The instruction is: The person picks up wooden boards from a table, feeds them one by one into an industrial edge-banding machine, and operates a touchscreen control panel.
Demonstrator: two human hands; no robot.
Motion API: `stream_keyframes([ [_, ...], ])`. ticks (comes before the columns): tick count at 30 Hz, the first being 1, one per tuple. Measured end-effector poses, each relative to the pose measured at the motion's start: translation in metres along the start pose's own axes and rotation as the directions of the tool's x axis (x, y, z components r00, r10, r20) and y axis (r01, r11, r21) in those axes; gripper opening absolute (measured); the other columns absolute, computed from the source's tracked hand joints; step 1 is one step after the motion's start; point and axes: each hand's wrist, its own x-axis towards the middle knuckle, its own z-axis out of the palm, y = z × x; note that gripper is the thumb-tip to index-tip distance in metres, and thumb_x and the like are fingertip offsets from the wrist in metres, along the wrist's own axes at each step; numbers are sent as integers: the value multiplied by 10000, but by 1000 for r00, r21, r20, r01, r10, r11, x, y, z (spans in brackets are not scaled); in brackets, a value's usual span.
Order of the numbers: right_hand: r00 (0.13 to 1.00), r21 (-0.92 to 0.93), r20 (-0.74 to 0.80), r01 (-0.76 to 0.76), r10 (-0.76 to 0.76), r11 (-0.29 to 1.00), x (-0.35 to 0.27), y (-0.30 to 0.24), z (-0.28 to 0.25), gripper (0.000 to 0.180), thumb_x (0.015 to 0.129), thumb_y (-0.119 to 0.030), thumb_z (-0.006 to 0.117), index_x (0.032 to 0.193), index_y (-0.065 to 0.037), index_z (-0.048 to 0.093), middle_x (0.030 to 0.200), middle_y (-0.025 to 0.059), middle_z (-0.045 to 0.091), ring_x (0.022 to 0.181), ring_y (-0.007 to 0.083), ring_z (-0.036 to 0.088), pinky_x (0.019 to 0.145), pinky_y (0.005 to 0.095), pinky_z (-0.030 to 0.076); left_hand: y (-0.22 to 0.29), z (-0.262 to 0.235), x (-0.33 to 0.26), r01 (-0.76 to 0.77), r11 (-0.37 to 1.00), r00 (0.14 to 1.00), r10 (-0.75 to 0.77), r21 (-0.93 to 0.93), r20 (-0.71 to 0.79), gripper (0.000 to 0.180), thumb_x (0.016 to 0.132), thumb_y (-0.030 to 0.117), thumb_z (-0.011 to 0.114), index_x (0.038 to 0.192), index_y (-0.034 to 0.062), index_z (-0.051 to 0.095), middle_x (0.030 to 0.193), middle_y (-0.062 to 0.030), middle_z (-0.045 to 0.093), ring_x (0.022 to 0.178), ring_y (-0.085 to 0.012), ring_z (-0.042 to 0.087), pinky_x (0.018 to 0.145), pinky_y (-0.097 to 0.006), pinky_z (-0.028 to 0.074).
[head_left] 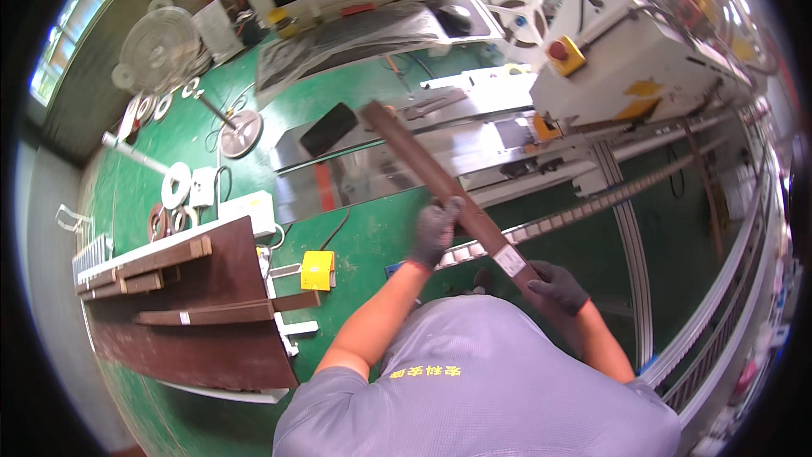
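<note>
A long brown board [412, 155] slants across in front of my body, its far end over the metal worktable [381, 176]. A white label [510, 261] is stuck on it, nearer its lower end. My left hand [435, 232], in a dark grey glove, is closed on the board's left edge about midway along. Closer to me, my gloved right hand [559, 287] grips the board past the label. Part of the near end is hidden by that hand and my body.
A brown-topped stand [211, 355] at the left bears several brown strips [228, 313]. Near it is a yellow box-shaped pedal cover [318, 271]. A black slab [330, 129] lies on the worktable. To the right stand a white machine with a red stop button [558, 51] and a roller rail [584, 207].
</note>
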Motion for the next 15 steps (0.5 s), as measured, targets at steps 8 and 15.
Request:
stream_keyframes([
  [8, 810, -239, -566, -342, 155, 909, -41, 51, 39, 597, 912, -395, 613, 1388, -55, 496, 1015, 259, 679, 945, 428, 662, 830, 469, 527, -62, 114, 73, -11, 992, 1000, 13, 128, -14, 810, 850, 86, 670, 1484, -22, 178, 1057, -189, 629, 883, -233, 659, 755, -338, 554],
  [15, 816, -531, -573, -304, -71, 791, 8, 38, 19, 844, 840, -444, 680, 1502, -46, 339, 1405, 270, 476, 1235, 446, 500, 1034, 514, 410, -94, 121, 122, -10, 991, 998, 3, 132, 57, 954, 812, 16, 639, 1579, 3, 73, 1340, -214, 553, 1114, -240, 616, 952, -323, 503],
])
